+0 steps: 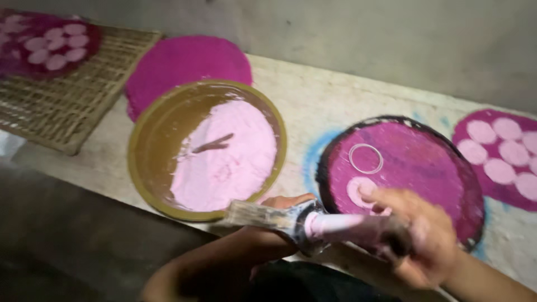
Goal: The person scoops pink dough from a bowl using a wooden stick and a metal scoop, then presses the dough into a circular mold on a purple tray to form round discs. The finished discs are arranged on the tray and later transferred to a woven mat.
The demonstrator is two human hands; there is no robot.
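In the head view, a broad paintbrush is seen at about six o'clock, lying nearly level, its pale bristles pointed to nine o'clock over the near rim of a round bowl of pink paint. The handle, coated pink, is clasped in the right hand, whose fingers are curled around it; the blur hides the exact grip. The left hand is glimpsed just behind the metal ferrule, mostly hidden by the brush, so whether it is spread or closed cannot be told. The brush is judged light and stiff in the handle, soft at the bristles, and likely slippery where wet paint covers it; the drier end of the handle is the surest place to be held. At three o'clock of the bowl a dark-rimmed magenta disc is laid, bearing a thin ring. At eleven o'clock a woven mat is seen.
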